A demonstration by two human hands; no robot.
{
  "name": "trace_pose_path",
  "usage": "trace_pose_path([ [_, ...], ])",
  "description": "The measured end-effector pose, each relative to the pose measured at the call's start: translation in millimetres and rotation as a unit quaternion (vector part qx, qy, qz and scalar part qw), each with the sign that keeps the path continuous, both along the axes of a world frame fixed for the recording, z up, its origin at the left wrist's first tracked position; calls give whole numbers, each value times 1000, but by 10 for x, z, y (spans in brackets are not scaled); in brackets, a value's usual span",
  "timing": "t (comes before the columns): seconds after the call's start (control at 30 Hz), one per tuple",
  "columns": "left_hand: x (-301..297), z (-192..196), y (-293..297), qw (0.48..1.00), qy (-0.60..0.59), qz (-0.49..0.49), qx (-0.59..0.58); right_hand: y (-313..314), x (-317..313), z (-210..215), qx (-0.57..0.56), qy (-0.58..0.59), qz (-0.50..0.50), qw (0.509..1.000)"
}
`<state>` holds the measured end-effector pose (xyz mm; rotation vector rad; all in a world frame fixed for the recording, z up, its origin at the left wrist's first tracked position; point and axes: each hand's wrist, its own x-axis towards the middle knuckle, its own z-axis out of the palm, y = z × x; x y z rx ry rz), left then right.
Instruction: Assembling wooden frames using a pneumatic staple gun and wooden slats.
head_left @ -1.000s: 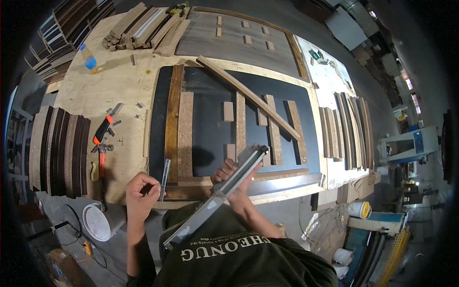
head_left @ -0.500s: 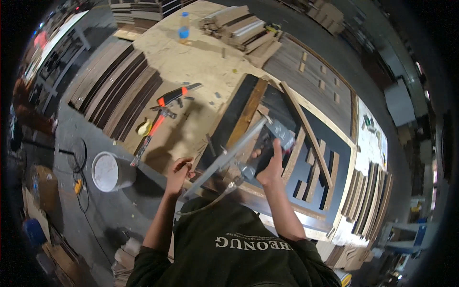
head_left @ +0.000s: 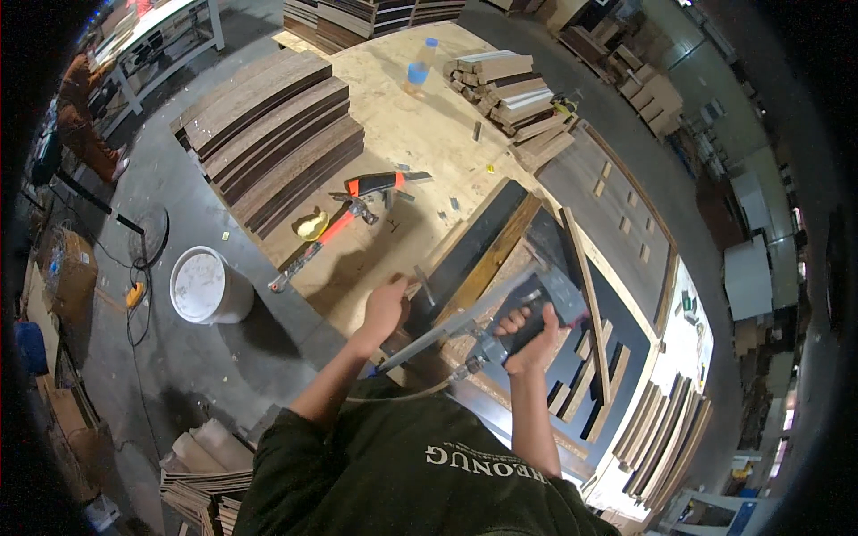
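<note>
My right hand [head_left: 533,338] grips the handle of a nail gun [head_left: 561,293], thumb up along its side. Its long pale magazine slants down left toward my body, and an air hose [head_left: 429,389] runs from its handle end. My left hand [head_left: 385,313] is at the near left corner of a black panel [head_left: 483,222], close to a thin grey strip [head_left: 424,286]. Its fingers are mostly hidden by the back of the hand, so I cannot make out a hold. A brown wood strip [head_left: 502,250] lies along the panel, and a narrow batten [head_left: 586,304] crosses it.
Left on the table lie a hammer [head_left: 329,234], an orange-and-black tool [head_left: 375,184] and stacked curved boards [head_left: 277,125]. A bottle [head_left: 418,69] and wood strips [head_left: 505,82] stand farther back. A white bucket [head_left: 211,286] is on the floor at left; curved strips [head_left: 663,438] lie at right.
My left hand has moved up and forward to beside the thin grey strip. The nail gun stays in my right hand. The whole view has shifted and turned.
</note>
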<state>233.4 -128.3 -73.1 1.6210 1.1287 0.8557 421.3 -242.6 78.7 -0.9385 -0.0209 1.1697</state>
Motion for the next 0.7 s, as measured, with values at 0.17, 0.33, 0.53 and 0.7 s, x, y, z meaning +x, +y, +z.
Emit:
trace_pose_path([
  [0.17, 161, -157, 261, 907, 206, -149, 335, -675, 312, -282, 38, -14, -159, 986],
  [0.33, 122, 237, 304, 912, 226, -165, 301, -1342, 463, -591, 318, 69, -180, 928],
  [0.53, 408, 1281, 62, 964, -24, -266, -18, -1591, 346, -927, 307, 134, -177, 925],
  [0.7, 738, 2320, -566, 906, -21, -422, 0, -1298, 118, -789, 322, 236, -144, 905],
])
